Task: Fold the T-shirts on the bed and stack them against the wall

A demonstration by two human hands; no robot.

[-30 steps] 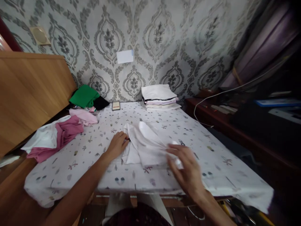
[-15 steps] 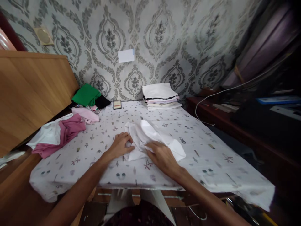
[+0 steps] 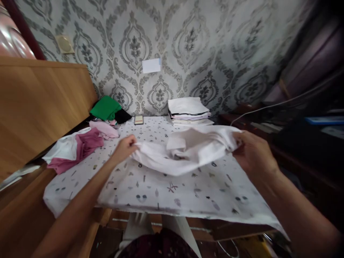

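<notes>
Head view: both hands are on one white cloth (image 3: 158, 158), which stretches between them over the middle of the tabletop (image 3: 161, 197). Left hand (image 3: 128, 147): grip closed, fingers and thumb pinching the cloth's left end. Right hand (image 3: 249, 150): grip closed, pinching the bunched right end; fingertips partly hidden and slightly blurred. Near edge of the cloth sags in a shallow curve between the two holds; behind it lie loose folds, one squarish flap turned up near the centre. Cannot tell whether the lowest fold touches the surface beneath.

Tabletop is covered by a white patterned sheet (image 3: 225, 199) printed with small motifs. At the far side, near the wall (image 3: 188, 21), a stack of folded cloths (image 3: 188, 106) sits behind the white cloth, mostly white with darker and pinkish layers.

Left side of tabletop: green cloth (image 3: 106, 108) beside black cloth (image 3: 123, 116); nearer, pale pink cloth (image 3: 104, 129); nearest, rose cloth (image 3: 90, 143) touching a white garment (image 3: 63, 147). Small dark-edged card (image 3: 139, 119) lies just right of the black cloth. Wooden panel (image 3: 43, 107) stands along the left.
</notes>
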